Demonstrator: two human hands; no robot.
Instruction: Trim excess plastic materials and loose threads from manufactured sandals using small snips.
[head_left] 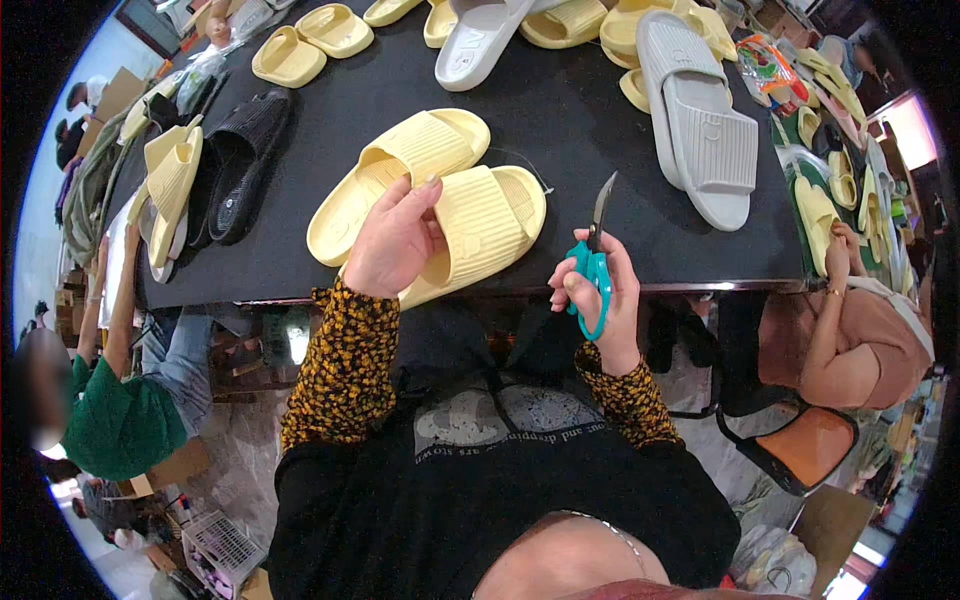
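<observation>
Two pale yellow slide sandals lie side by side at the near edge of a black table point(560, 130). My left hand point(395, 243) grips the strap of the nearer yellow sandal point(485, 225), fingers hooked over its left edge. The other yellow sandal point(400, 165) lies just behind it, touching. A thin thread trails from the pair toward the right. My right hand point(605, 300) holds teal-handled scissors point(597, 250) upright, blades together and pointing up, just right of the sandals at the table's front edge.
Grey sandals point(700, 110) lie at the back right, a white one point(475, 40) at the back, black ones point(235, 165) and more yellow ones point(310, 45) on the left. A person in green sits at my left point(120, 420), another in pink at my right point(860, 340).
</observation>
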